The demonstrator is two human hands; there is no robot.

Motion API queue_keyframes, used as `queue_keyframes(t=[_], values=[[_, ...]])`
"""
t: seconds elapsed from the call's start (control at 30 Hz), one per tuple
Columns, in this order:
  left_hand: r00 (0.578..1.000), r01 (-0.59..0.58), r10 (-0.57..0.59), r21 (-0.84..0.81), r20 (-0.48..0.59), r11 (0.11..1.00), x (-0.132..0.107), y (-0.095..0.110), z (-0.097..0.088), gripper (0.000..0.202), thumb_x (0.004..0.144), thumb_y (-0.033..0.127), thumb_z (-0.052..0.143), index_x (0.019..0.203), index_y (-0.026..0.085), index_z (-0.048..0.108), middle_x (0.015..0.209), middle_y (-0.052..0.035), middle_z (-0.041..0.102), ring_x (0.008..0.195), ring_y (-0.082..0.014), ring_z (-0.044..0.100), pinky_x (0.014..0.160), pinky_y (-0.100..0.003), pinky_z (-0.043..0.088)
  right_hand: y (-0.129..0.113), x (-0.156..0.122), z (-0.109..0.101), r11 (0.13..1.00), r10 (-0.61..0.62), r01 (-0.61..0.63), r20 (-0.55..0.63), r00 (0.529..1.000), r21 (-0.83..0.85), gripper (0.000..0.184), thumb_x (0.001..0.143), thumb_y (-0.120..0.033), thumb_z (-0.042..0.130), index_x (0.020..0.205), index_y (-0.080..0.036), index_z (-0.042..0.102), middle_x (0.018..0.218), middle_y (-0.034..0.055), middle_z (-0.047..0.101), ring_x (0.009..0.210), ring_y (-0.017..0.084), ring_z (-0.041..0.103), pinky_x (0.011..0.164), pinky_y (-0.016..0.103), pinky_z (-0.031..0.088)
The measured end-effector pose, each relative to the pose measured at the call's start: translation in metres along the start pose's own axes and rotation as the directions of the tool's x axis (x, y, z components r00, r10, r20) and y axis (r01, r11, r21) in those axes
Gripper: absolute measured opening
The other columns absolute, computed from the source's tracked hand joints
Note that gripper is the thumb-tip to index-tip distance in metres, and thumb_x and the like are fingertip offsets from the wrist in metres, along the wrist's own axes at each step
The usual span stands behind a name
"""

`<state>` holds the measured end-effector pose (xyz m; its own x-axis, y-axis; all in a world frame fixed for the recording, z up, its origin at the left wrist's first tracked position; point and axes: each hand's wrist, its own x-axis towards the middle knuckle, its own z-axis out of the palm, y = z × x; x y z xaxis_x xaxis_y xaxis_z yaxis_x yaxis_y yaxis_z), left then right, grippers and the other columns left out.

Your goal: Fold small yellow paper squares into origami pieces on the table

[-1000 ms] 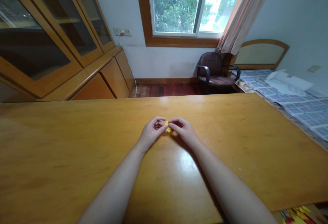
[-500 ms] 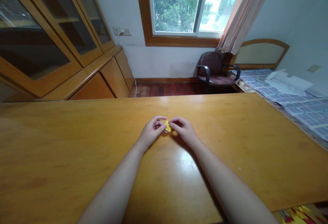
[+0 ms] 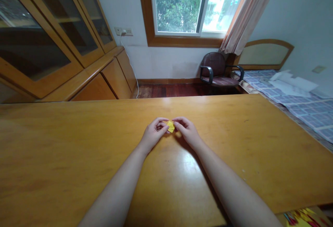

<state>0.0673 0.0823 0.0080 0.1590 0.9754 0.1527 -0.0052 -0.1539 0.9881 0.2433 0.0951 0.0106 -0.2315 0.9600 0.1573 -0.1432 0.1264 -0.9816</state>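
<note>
Between my two hands is a small piece of folded yellow paper (image 3: 171,127), with crease lines showing on its face. My left hand (image 3: 155,130) pinches its left side between thumb and fingers. At its right edge, the thumb and forefinger of my right hand (image 3: 187,129) are closed on the paper. Both hands are just above the wooden table (image 3: 99,157). Fingertips cover the paper's outer edges, so its full shape is hidden.
Coloured scraps (image 3: 303,216), yellow and red, lie in an open space below the table's front right corner. Beyond the far edge stand an office chair (image 3: 214,67) and a wooden cabinet (image 3: 96,88). A bed (image 3: 307,104) is at the right.
My right thumb and fingers have shifted slightly to the right on the paper, uncovering more of its yellow face. My left hand stays in place.
</note>
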Motion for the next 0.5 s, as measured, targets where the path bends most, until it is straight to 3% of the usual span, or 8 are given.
queue_keyframes(t=[0.2,0.5], values=[[1.0,0.007,-0.007,-0.007,-0.019,1.0,-0.0003,-0.0005,0.0003,0.025,0.083,0.029,0.066,0.104,0.019,0.059,0.074,0.0035,0.063,0.07,-0.0146,0.068,0.073,-0.026,0.053,0.0085,0.0014,-0.0013,1.0,0.005,-0.006,0.028,1.0,0.021,0.026,0.078,-0.034,0.071,0.099,-0.02,0.066,0.082,0.0007,0.065,0.074,0.014,0.059,0.069,0.027,0.047],[1.0,0.012,-0.012,0.008,-0.023,1.0,-0.0004,0.0006,0.0002,0.027,0.084,0.033,0.066,0.105,0.018,0.06,0.075,0.0022,0.063,0.071,-0.0162,0.068,0.074,-0.028,0.053,0.0078,0.0013,-0.0008,0.999,0.01,-0.009,0.022,1.0,-0.043,0.021,0.079,-0.036,0.069,0.093,-0.019,0.068,0.08,0.0012,0.066,0.071,0.015,0.059,0.067,0.027,0.047]])
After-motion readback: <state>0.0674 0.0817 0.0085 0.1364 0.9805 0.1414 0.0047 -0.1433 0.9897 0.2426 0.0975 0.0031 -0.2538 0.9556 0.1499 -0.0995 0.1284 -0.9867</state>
